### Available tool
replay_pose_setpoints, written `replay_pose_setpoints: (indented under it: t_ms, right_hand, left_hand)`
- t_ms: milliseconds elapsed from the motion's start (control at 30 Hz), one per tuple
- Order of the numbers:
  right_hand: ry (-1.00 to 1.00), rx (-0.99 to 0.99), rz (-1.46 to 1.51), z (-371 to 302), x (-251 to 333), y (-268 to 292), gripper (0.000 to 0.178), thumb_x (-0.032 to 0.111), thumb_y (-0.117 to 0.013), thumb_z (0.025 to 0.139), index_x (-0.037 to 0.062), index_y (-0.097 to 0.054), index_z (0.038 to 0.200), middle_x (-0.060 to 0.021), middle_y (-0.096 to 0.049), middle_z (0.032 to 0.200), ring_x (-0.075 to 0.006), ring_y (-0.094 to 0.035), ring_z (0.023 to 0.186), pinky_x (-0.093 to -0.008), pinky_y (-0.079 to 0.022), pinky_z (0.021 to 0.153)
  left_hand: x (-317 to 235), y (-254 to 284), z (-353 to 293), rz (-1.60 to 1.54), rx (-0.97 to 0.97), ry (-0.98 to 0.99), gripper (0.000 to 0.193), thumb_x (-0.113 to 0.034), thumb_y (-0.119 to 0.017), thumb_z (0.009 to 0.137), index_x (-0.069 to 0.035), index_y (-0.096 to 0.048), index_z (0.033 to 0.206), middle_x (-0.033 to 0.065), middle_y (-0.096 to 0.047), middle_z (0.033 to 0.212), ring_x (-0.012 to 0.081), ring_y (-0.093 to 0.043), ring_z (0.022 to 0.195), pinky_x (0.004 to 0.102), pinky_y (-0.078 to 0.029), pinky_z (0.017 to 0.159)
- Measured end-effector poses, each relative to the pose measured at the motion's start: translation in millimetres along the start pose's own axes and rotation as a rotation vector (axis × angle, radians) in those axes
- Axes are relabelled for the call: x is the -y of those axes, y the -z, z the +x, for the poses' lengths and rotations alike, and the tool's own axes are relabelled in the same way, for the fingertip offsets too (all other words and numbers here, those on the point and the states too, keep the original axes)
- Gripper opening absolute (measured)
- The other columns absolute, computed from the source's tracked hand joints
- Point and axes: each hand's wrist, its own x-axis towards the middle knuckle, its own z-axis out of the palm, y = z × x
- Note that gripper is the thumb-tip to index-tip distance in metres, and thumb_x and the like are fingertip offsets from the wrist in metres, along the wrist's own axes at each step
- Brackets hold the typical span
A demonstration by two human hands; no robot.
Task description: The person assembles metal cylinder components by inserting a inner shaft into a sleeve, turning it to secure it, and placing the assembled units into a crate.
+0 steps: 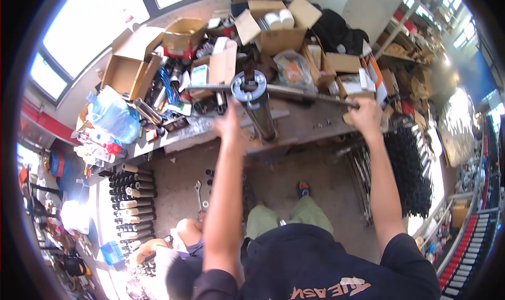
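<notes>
A dark metal cylinder (261, 122) with a pale grey ringed top (249, 88) stands at the near edge of the workbench. A long metal bar (310, 96) lies across it at the height of the ring and runs out to both sides. My right hand (366, 114) is closed round the bar's right end, with the arm stretched forward. Just left of the cylinder is my left hand (230, 122), smeared by motion. Its fingers do not show clearly, and I cannot tell whether it touches the cylinder.
Open cardboard boxes (281, 39), a blue plastic bag (113, 116) and loose parts crowd the workbench (294, 134). Below left, rows of black and white cylinders (131, 195) stand near a wrench (198, 193). Another person (176, 263) is low beside my left arm. Metal rods (360, 173) stand at right.
</notes>
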Motion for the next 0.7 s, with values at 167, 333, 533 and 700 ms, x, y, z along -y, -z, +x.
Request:
replay_pose_setpoints:
  t_ms: [167, 333, 533, 700]
  right_hand:
    - [0.222, -0.113, 0.131, 42, -29, -49, 0.022, 0.026, -0.074, 0.082, 0.0068, -0.072, 0.071, -0.0149, -0.067, 0.071, -0.0387, -0.064, 0.076, -0.0492, -0.048, 0.070]
    - [-0.059, 0.071, -0.025, -7, -283, -70, 0.029, 0.028, -0.070, 0.088, 0.0019, -0.070, 0.075, -0.0230, -0.063, 0.073, -0.0440, -0.063, 0.074, -0.0494, -0.049, 0.064]
    - [-0.314, 0.366, 0.264, -188, -236, -121, 0.039, 0.039, -0.069, 0.091, 0.0009, -0.073, 0.082, -0.0201, -0.065, 0.066, -0.0348, -0.066, 0.062, -0.0426, -0.047, 0.059]
    - [-0.559, 0.781, 0.282, -224, -164, -183, 0.053, 0.054, -0.066, 0.087, 0.0022, -0.074, 0.082, -0.0220, -0.069, 0.074, -0.0380, -0.070, 0.078, -0.0449, -0.051, 0.069]
  left_hand:
    - [14, -20, 30, -1.175, 0.044, 0.769, 0.054, -0.046, -0.077, 0.075, -0.002, -0.061, 0.102, 0.0233, -0.052, 0.113, 0.0368, -0.047, 0.110, 0.0430, -0.061, 0.079]
    - [-29, -85, -63, -1.080, 0.137, 0.515, 0.029, -0.034, -0.062, 0.087, -0.006, -0.064, 0.094, 0.0103, -0.064, 0.096, 0.0304, -0.060, 0.090, 0.0426, -0.057, 0.075]
    - [-26, -61, -169, -0.964, 0.652, 0.211, 0.074, -0.024, -0.060, 0.077, 0.009, -0.039, 0.140, 0.0235, -0.054, 0.117, 0.0316, -0.058, 0.094, 0.0427, -0.056, 0.083]
    - [-45, -93, -176, -0.566, 0.605, -0.155, 0.079, -0.051, -0.063, 0.089, 0.004, -0.041, 0.140, 0.0195, -0.056, 0.120, 0.0258, -0.063, 0.086, 0.0361, -0.060, 0.068]
